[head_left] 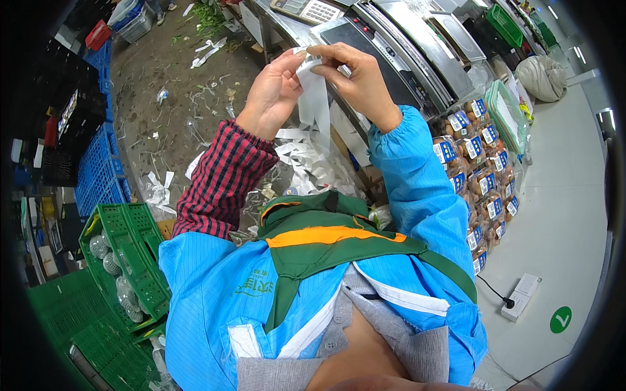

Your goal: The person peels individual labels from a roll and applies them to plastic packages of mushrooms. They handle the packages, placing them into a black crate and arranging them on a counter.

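Head view: pinching upper end of white paper strip btwn thumb and fingertips of L hand and R hand, approx. tip to tip. Running long axis down-frame from grip, i.e. toward green-and-orange apron; dangling free length btwn hands, w/ pile of white strips lying below. Showing neither hand clearly nearer: gripping same end from opposite sides.

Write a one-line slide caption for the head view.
Left hand and right hand hold a white strip, clear packs at right.
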`<control>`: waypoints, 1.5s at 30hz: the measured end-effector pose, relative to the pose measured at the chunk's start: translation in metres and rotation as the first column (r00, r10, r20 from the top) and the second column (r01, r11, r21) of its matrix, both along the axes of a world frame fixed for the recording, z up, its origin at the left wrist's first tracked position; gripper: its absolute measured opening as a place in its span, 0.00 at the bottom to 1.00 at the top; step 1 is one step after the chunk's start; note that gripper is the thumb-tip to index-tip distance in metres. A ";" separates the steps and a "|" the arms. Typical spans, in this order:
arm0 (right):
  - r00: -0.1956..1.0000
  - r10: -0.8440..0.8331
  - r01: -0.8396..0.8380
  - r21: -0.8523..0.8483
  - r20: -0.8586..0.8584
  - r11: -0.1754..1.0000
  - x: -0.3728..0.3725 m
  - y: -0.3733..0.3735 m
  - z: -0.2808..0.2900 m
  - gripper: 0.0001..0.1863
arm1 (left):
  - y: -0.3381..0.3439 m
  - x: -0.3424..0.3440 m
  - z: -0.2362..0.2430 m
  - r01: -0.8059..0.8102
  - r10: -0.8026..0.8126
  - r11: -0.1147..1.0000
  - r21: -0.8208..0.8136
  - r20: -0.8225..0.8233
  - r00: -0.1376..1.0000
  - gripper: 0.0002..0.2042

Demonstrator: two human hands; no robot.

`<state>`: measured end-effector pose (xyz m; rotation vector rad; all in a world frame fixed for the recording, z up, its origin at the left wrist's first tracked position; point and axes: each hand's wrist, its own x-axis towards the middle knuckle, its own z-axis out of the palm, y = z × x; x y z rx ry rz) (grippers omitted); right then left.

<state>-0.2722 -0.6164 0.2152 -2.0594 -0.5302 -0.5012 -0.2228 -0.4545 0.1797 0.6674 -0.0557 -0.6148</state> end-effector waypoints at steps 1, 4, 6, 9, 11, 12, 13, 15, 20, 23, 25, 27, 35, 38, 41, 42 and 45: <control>0.999 -0.002 0.004 -0.042 0.044 0.999 0.001 -0.002 0.001 0.14 | -0.001 0.002 -0.003 -0.010 0.010 1.000 0.006 -0.005 1.000 0.19; 0.989 -0.014 0.039 -0.172 0.148 0.984 0.005 -0.005 0.002 0.11 | -0.001 0.007 -0.011 -0.042 0.042 0.999 0.019 -0.014 0.999 0.16; 0.952 0.010 0.053 -0.194 0.307 0.980 0.012 -0.008 0.002 0.08 | -0.003 0.004 -0.007 -0.053 0.054 0.998 0.020 -0.007 0.999 0.05; 0.955 -0.021 0.071 -0.159 0.297 0.985 0.010 -0.012 0.008 0.06 | -0.001 -0.007 -0.002 -0.101 0.082 0.983 0.151 0.122 0.989 0.10; 0.966 -0.045 0.091 -0.172 0.253 0.981 0.007 -0.018 0.019 0.07 | 0.008 -0.012 0.001 -0.176 0.072 0.939 0.296 0.332 0.941 0.17; 0.986 -0.036 0.055 -0.113 0.165 0.992 0.007 -0.018 0.026 0.07 | 0.008 -0.011 0.001 -0.284 0.084 0.905 0.318 0.520 0.850 0.18; 0.997 -0.020 0.024 -0.050 0.078 0.998 0.006 -0.016 0.035 0.07 | 0.007 -0.009 0.000 -0.391 0.078 0.865 0.315 0.686 0.724 0.18; 0.993 0.068 -0.057 0.109 -0.097 0.992 0.008 -0.014 0.050 0.04 | 0.001 -0.022 0.018 -0.430 0.040 0.847 0.311 0.771 0.636 0.19; 0.933 0.339 -0.297 0.273 -0.120 0.915 0.041 -0.021 0.073 0.06 | -0.008 0.014 0.001 -0.090 -0.264 0.928 0.362 0.807 0.528 0.19; 0.971 0.233 -0.218 0.226 -0.042 0.949 0.042 -0.029 0.103 0.06 | -0.020 0.014 -0.016 0.063 -0.343 0.925 0.374 0.754 0.560 0.21; 0.981 0.192 -0.193 0.179 0.023 0.965 0.047 -0.044 0.118 0.06 | -0.030 0.009 -0.029 0.091 -0.368 0.911 0.402 0.694 0.619 0.22; 0.987 0.153 -0.162 0.233 0.056 0.959 0.056 -0.048 0.127 0.08 | -0.029 -0.001 -0.034 0.127 -0.400 0.889 0.440 0.612 0.682 0.21; 0.983 0.160 -0.176 0.232 0.086 0.957 0.077 -0.075 0.145 0.09 | -0.030 -0.013 -0.061 0.222 -0.559 0.810 0.542 0.602 0.570 0.22; 0.987 0.111 -0.136 0.248 0.113 0.959 0.077 -0.080 0.148 0.09 | -0.031 -0.013 -0.076 0.308 -0.567 0.807 0.505 0.516 0.641 0.21; 0.990 0.073 -0.106 0.278 0.124 0.955 0.076 -0.086 0.153 0.09 | -0.030 -0.016 -0.086 0.415 -0.571 0.814 0.407 0.424 0.703 0.20; 0.990 0.067 -0.100 0.291 0.122 0.951 0.076 -0.088 0.155 0.09 | -0.030 -0.017 -0.090 0.423 -0.568 0.815 0.397 0.396 0.722 0.20; 0.993 0.074 -0.102 0.325 0.097 0.940 0.078 -0.095 0.156 0.09 | -0.027 -0.019 -0.103 0.438 -0.553 0.822 0.365 0.323 0.768 0.20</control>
